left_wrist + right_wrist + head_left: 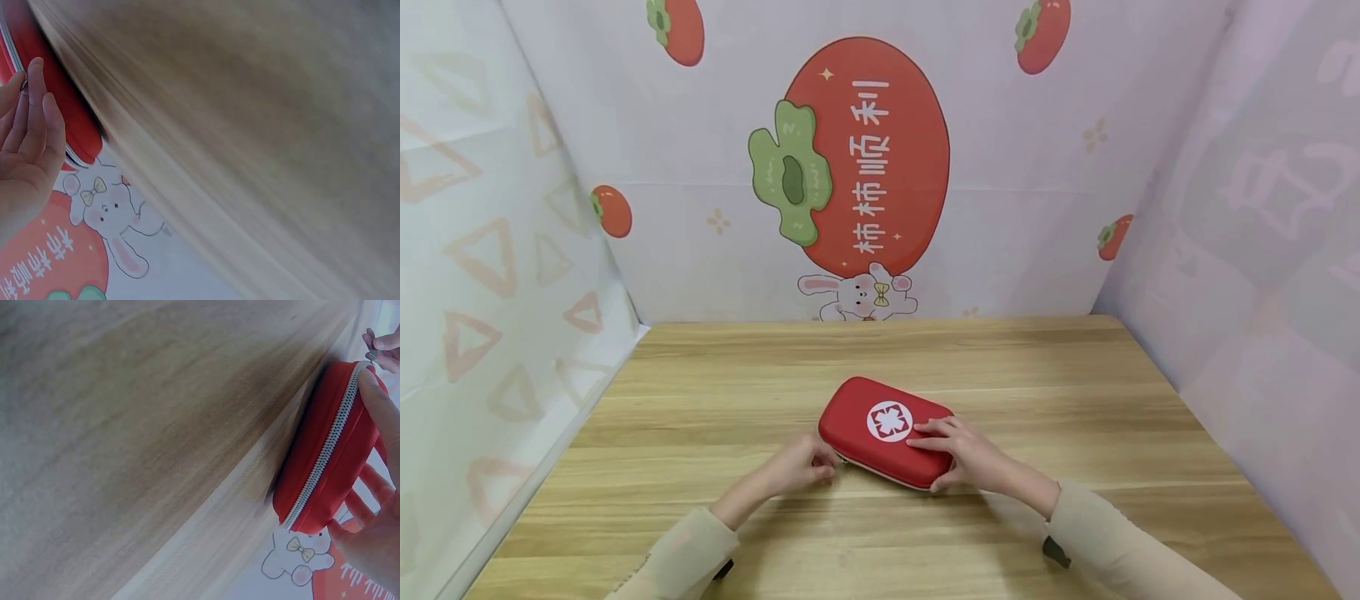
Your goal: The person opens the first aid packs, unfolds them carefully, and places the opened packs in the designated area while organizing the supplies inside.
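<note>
One red, rounded, hard-shell case (859, 418) lay on the wood-grain table (715, 375), its small metal zip pull (24, 84) pinched by the bare left hand (805, 463), its right end gripped by the bare right hand (966, 454). Unzipping seemed the step; next called for a steady, braced pull.

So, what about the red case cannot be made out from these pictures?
Inside of the red case: all views, hidden by its shell.
Zipper pull: left wrist view, mostly covered by fingers of the left hand.
Right end of the lid: head view, partly covered by the right hand.
Rest of the case: left wrist view, cut off by the left edge.
</note>
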`<state>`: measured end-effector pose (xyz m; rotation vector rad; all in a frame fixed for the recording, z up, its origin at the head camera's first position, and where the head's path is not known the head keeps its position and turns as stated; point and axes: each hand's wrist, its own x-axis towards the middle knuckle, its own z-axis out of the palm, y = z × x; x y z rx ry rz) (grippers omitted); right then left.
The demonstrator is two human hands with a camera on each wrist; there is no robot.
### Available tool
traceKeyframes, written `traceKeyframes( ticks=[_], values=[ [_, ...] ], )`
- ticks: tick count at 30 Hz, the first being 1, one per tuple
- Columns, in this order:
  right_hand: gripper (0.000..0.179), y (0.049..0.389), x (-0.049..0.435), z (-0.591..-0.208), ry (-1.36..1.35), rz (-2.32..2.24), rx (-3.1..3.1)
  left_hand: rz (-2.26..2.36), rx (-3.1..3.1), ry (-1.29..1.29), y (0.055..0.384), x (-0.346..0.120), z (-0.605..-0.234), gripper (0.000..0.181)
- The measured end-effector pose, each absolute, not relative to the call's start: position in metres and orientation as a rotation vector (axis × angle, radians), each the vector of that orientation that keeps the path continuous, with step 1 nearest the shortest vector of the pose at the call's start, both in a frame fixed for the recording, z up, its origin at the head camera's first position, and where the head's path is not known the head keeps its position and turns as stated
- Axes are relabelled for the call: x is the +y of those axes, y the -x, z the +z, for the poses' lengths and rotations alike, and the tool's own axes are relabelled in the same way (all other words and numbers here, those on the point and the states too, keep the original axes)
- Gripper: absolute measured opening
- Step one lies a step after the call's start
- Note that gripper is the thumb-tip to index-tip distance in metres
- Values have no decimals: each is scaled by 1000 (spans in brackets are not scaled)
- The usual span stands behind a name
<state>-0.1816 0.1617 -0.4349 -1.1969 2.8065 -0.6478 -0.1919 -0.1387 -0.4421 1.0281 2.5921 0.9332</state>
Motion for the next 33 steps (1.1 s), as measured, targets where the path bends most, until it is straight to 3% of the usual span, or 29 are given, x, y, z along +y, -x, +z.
traceKeyframes(
  ticks=[14,33],
  values=[
    [63,181,162,-436,1197,-617,2823,904,2574,-1080,180,-112,-437,8],
    [60,173,156,-434,1313,-452,2912,838,2761,-924,187,-124,-436,7]
  ],
)
